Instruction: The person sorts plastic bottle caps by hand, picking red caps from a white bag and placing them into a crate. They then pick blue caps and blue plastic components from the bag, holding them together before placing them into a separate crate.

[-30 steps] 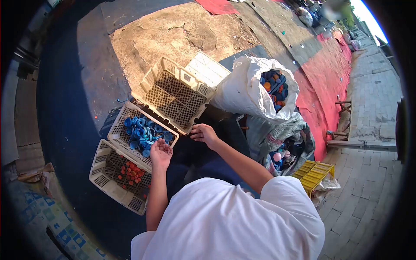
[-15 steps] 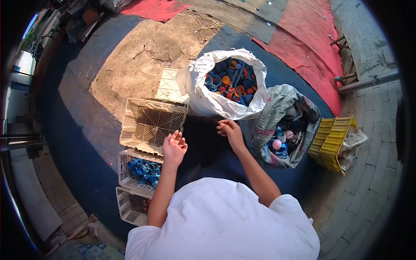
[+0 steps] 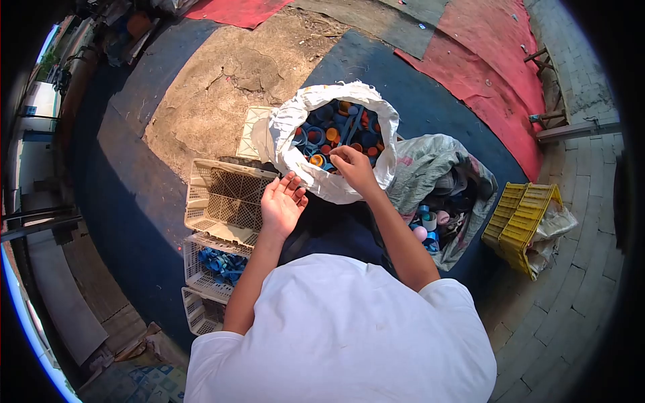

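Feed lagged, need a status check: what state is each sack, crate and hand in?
White sack: open, rim rolled down, mixed caps inside.
Grey sack: open, partly filled.
Top crate: empty.
Middle crate: holds blue caps.
Yellow crate: tilted.
Left hand: open, palm up, empty.
Right hand: inside white sack, fingers curled.

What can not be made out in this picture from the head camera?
Head view, right hand in the white woven sack: its curled fingers hide whether it holds anything.
Head view, lowest cream plastic crate: contents too small and shaded.
Head view, grey fabric bag: its folds hide most contents.
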A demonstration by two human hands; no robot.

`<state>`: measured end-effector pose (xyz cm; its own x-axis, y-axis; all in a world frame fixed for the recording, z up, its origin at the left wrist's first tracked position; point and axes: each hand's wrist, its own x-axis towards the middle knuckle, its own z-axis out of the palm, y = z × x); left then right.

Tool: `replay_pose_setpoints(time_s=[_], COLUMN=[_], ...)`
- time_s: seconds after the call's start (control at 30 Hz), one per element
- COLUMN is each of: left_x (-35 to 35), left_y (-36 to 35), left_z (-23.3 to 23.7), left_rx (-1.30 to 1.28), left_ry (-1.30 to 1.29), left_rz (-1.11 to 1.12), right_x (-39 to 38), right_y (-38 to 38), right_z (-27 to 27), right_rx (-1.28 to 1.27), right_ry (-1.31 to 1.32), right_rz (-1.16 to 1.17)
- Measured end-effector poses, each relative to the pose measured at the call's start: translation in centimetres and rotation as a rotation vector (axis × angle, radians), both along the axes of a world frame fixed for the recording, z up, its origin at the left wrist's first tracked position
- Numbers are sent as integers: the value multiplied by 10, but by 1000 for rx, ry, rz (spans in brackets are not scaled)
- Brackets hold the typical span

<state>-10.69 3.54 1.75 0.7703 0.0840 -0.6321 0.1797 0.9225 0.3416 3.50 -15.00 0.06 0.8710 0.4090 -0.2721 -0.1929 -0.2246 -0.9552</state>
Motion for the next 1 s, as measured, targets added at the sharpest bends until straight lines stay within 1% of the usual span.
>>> replay_pose_setpoints(time_s=[0.1, 0.2, 0.23, 0.33, 0.37, 0.4, 0.47, 0.57, 0.67, 0.7, 0.8, 0.83, 0.93, 0.97, 1.0], left_x=[8, 19, 21, 37, 41, 43, 48, 52, 60, 62, 71, 74, 79, 80, 81], left_y=[9, 17, 21, 31, 34, 36, 39, 42, 46, 46, 45, 46, 44, 43, 41], left_z=[1, 6, 6, 9, 9, 8, 6, 5, 11, 14, 20, 16, 12, 10, 9], left_rx=[9, 16, 15, 7, 4, 0, -8, -8, 23, 35, 93, 82, 86, 83, 81], left_ry=[1, -21, -22, -52, -65, -74, -85, -139, -193, -206, -218, -227, -261, -264, -267], left_rz=[14, 8, 3, -27, -43, -58, -76, -123, -181, -200, -232, -234, -260, -261, -260], right_x=[28, 46, 49, 57, 56, 55, 51, 46, 43, 41, 36, 36, 32, 30, 30], right_y=[41, 78, 86, 99, 105, 106, 109, 109, 107, 107, 95, 91, 75, 69, 63], right_z=[-35, -44, -45, -58, -76, -78, -84, -73, -57, -56, -44, -39, -22, -17, -17], right_rx=[-137, -313, -320, -474, -408, -346, -356, -233, -270, -346, -404, -401, -399, -422, -409], right_ry=[-118, -80, 60, 59, 58, 172, 159, 256, 223, 45, -237, -213, -284, -388, -437], right_rz=[96, 85, 52, 104, 35, 18, -28, -131, -193, -239, -267, -263, -319, -314, -325])
